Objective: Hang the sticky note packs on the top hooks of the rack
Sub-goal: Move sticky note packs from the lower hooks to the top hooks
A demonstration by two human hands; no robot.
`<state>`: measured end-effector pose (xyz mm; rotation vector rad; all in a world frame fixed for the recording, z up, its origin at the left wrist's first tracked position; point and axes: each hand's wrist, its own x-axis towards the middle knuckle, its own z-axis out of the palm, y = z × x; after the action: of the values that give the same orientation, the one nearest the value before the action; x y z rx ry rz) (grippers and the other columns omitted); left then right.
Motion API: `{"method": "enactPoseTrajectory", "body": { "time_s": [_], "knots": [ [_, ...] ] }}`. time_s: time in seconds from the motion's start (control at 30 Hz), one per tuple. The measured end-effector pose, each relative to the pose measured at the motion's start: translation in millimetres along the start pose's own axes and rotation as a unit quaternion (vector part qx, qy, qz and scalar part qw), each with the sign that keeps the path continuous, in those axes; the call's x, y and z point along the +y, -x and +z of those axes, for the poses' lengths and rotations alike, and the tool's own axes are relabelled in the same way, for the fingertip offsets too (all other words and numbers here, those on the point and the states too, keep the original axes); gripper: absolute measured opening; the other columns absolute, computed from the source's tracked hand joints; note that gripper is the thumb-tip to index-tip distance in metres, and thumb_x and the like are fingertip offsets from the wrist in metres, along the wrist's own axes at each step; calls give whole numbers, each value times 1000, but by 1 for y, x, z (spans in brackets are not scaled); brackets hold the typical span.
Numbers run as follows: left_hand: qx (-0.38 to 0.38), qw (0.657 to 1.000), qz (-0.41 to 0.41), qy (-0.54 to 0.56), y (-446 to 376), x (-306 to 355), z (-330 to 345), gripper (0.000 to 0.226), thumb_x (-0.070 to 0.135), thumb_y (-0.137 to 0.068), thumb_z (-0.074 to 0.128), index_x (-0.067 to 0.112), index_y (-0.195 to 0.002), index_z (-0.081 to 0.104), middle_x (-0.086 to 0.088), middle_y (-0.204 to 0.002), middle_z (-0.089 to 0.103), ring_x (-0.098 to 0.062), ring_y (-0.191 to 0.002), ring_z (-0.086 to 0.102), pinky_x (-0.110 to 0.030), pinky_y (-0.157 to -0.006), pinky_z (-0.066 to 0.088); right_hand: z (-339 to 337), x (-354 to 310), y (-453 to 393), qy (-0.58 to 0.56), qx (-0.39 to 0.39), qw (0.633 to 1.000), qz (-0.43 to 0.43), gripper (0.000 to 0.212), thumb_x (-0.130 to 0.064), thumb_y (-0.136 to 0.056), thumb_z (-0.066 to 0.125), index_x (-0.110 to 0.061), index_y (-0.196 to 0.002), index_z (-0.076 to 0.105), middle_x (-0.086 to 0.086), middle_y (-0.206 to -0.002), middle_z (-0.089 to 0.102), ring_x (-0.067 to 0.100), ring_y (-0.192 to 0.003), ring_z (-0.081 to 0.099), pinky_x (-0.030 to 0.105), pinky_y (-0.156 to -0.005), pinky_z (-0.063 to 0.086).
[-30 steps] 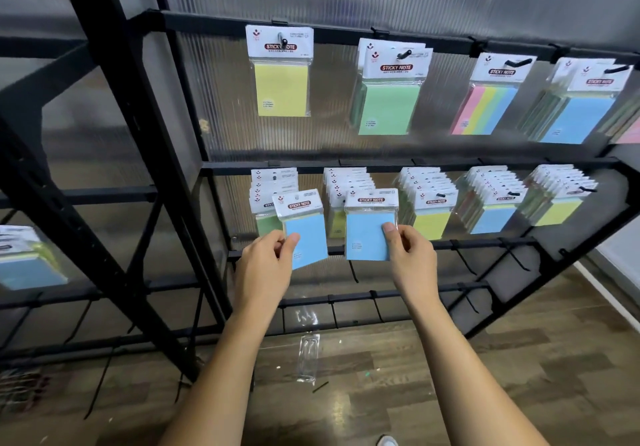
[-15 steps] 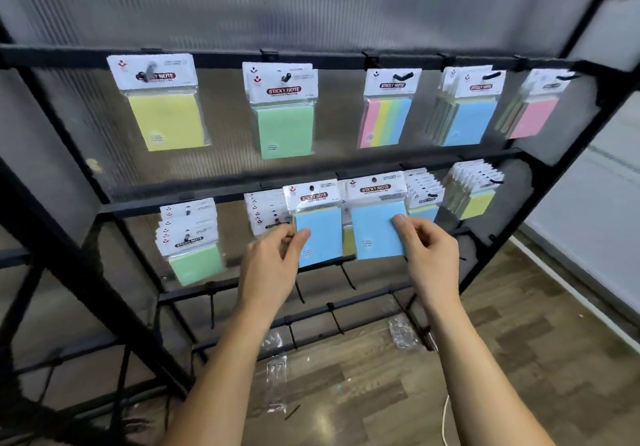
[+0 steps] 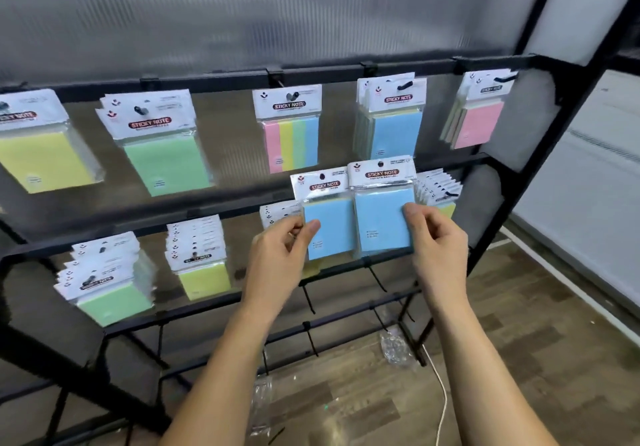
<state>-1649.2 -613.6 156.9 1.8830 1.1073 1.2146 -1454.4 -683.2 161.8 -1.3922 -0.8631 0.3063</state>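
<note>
My left hand (image 3: 277, 255) pinches a blue sticky note pack (image 3: 329, 224) by its left edge. My right hand (image 3: 436, 241) pinches a second blue sticky note pack (image 3: 379, 217) by its right edge. Both packs are upright, side by side, in front of the middle row and just below the top row. On the top rail (image 3: 311, 73) hang a yellow pack (image 3: 38, 148), a green pack (image 3: 162, 148), a striped multicolour pack (image 3: 291, 134), several blue packs (image 3: 391, 123) and pink packs (image 3: 479, 116).
The middle row holds thick bundles of green packs (image 3: 104, 279), yellow packs (image 3: 201, 262) and more packs (image 3: 438, 189) behind my hands. Bare hooks (image 3: 308, 300) stick out from the lower rails. Plastic wrappers (image 3: 394, 345) and a white cable (image 3: 441, 397) lie on the wood floor.
Both hands have carried the blue packs up and to the right, from the middle row toward the blue packs on the top rail. The view has swung right along the rack.
</note>
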Motion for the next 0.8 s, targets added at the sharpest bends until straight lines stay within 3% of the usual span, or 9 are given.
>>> {"method": "enactPoseTrajectory", "body": {
  "time_s": [0.33,0.5,0.6,0.8],
  "knots": [
    [67,997,-6,-28,-14,38,50,31,33,-98,59,9,-78,61,1,-55,39,-10,-52,33,-20,-50,25,-32,10,-52,-55,-53,997,-28,17,-16,-100,57,-7,-92,69,-13,-79,66,-11,-69,55,7,-65,40],
    [102,994,0,-42,-16,51,65,34,35,-98,57,8,-77,60,-14,-63,46,-16,-55,33,-25,-53,26,-38,2,-79,-70,-79,993,-58,17,-19,-101,57,-18,-87,68,-20,-72,65,-7,-69,54,12,-64,40],
    [115,992,-5,-47,-14,56,70,33,35,-98,57,9,-78,61,-15,-66,52,-24,-62,41,-25,-54,29,-37,-9,-94,-96,-86,989,-76,17,-20,-101,58,-21,-88,68,-21,-73,66,-6,-71,56,12,-66,41],
    [131,989,-4,-65,-13,62,72,32,34,-98,57,11,-76,59,-9,-64,51,-19,-58,39,-22,-54,29,-27,-19,-115,-105,-95,985,-99,16,-24,-101,57,-25,-88,67,-18,-78,67,-7,-73,56,13,-66,42]
  ]
}}
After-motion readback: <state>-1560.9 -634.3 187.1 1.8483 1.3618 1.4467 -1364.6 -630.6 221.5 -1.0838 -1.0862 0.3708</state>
